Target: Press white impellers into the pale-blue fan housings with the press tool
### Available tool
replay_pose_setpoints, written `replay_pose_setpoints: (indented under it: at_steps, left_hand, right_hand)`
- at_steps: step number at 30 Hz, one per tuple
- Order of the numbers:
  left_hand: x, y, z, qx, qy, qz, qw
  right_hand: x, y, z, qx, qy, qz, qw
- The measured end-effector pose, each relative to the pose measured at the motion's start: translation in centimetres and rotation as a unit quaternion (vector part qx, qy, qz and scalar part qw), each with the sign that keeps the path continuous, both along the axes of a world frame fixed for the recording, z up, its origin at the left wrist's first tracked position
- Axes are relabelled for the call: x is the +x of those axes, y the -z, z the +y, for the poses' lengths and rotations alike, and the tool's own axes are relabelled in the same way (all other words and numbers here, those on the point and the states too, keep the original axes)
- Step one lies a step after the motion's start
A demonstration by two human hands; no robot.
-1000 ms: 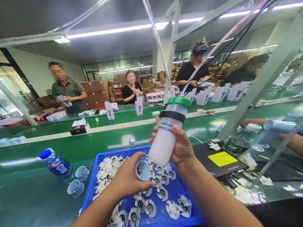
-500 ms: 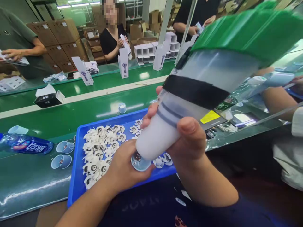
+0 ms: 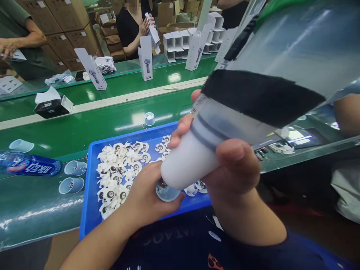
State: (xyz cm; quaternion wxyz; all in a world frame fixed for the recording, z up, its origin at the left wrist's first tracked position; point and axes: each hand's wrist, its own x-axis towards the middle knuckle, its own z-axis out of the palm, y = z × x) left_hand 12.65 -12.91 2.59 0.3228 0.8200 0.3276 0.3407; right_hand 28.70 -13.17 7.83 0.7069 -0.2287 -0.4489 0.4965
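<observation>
Seated at a green conveyor belt [image 3: 84,127]. Tilting a big translucent squeeze bottle [image 3: 253,93] with a black band, narrow end down, right hand [image 3: 233,168] wrapped tight around its white lower part. Working over the near edge of a blue tray [image 3: 87,210] of white fan impellers [image 3: 118,176]. Pinching a small pale-blue cup [image 3: 165,192] in the curled left hand [image 3: 146,195], mouth right at the bottle's tip.

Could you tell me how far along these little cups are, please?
Seemingly done: two cups beside the blue tray. In hand: left hand holds a small cup under the bottle gripped by the right hand. Left: many white impellers in the tray.
</observation>
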Motion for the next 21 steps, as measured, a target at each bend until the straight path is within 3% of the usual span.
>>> replay_pose_setpoints:
  at_steps: [4, 7, 10, 12, 16, 19, 21]
  left_hand:
    - [-0.4, 0.0, 0.0, -0.137, 0.007, 0.025, 0.99]
    - [-1.3, -0.3, 0.1, -0.215, 0.033, 0.124, 0.968]
    - [-3.5, -0.3, 0.6, -0.206, -0.031, 0.217, 0.954]
    - [-5.4, 0.3, 1.4, -0.218, -0.084, 0.229, 0.945]
    - [-8.2, 3.1, 3.7, -0.192, -0.173, 0.089, 0.962]
    - [-8.2, 5.4, 4.9, -0.127, -0.232, -0.05, 0.963]
    - [-7.7, 6.4, 5.1, -0.101, -0.238, -0.084, 0.962]
  right_hand:
    - [-0.1, 0.3, 0.8, -0.034, 0.002, 0.023, 0.999]
    - [1.3, 0.5, 1.0, -0.074, 0.032, 0.038, 0.996]
    - [5.0, 1.4, 0.1, -0.098, 0.11, 0.054, 0.988]
    - [8.1, 2.7, -1.0, -0.13, 0.174, 0.045, 0.975]
    - [13.4, 7.1, -2.6, -0.224, 0.285, 0.009, 0.932]
    - [15.6, 10.1, -3.0, -0.223, 0.33, -0.061, 0.915]
    - [16.2, 11.3, -3.3, -0.209, 0.345, -0.144, 0.904]
